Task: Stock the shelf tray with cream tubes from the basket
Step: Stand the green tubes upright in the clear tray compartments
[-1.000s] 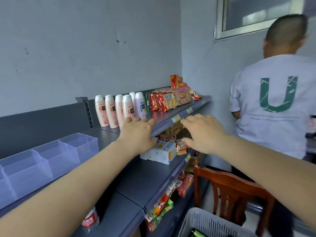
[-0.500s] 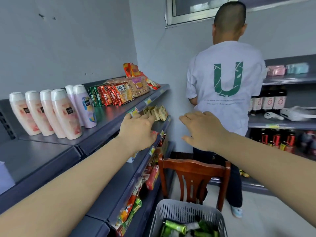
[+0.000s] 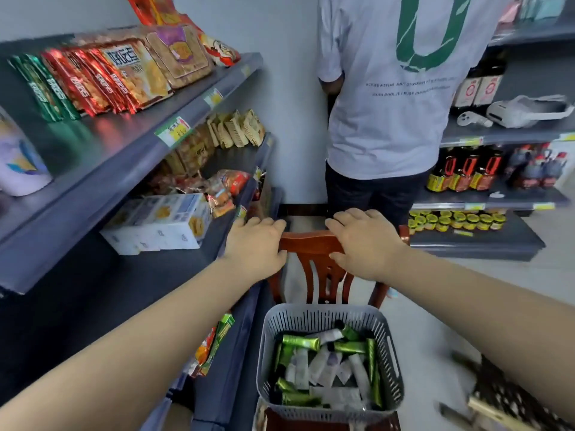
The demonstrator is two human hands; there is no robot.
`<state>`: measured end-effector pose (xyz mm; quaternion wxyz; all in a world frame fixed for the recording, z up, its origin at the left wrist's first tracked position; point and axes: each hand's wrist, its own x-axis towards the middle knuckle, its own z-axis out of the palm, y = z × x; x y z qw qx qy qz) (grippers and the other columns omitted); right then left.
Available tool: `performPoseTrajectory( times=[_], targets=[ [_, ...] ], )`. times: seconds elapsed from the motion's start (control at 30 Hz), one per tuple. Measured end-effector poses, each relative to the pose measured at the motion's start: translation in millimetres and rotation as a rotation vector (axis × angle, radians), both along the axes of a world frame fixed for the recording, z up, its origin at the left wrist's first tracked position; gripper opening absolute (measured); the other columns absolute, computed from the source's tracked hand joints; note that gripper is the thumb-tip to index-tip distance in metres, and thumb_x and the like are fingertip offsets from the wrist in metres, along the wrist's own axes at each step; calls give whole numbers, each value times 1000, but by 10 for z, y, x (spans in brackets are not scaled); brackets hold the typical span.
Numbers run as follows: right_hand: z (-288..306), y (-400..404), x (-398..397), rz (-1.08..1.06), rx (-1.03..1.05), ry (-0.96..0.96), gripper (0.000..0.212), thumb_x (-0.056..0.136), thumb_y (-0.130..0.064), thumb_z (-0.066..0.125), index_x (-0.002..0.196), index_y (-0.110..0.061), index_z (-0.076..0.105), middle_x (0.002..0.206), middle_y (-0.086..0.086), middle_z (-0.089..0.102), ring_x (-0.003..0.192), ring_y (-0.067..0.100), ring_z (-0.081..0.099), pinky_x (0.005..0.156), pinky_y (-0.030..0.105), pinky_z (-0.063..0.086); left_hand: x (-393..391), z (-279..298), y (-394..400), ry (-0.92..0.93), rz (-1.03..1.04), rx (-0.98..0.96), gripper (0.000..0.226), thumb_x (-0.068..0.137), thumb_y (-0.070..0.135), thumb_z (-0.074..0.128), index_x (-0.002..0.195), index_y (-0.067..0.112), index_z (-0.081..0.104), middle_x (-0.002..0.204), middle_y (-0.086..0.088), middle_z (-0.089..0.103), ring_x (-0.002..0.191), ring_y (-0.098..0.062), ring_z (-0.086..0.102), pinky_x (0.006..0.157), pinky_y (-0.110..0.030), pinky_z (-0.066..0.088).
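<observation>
Left hand: at 11 o'clock from the basket, palm down, fingers loosely spread and holding nothing; it sits over the left end of the chair's top rail, though contact cannot be told.
Right hand: at 1 o'clock from the basket, fingers relaxed and slightly bent, empty; it is in front of the rail's right end, contact likewise uncertain.
Basket: grey slotted plastic, on the chair seat at 6 o'clock of the hands.
Cream tubes: a loose heap of green and pale tubes inside the basket, lying crosswise.
Chair: red-brown wood, its back toward the far wall.
Left shelving: dark tiers at 9 to 10 o'clock, bearing snack packets above and white boxes below.
Other person: at 12 o'clock, back turned, pale shirt with a green mark.
Right shelving: at 2 o'clock, with dark bottles.
</observation>
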<state>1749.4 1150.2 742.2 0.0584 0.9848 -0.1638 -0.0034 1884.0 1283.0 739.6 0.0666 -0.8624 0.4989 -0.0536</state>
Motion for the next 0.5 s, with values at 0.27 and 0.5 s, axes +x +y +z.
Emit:
performPoseTrajectory(
  times=[0.27,0.5],
  targets=[
    [-1212,-91,20,-65,131,185,54,91,-45,47,136,-19,37,139,2,43,129,24,38,103,40,33,159,-1171,-217,172,-59,202,50,92,34,46,137,16,37,133,-2,51,123,-25,46,101,-40,31],
    [-2247,-79,-22,-111,286,348,55,92,-42,46,139,-16,35,140,5,43,131,26,36,106,41,31,162,-2249,-224,285,-111,332,44,89,36,50,129,19,45,123,-2,56,113,-26,51,92,-38,37]
  ],
)
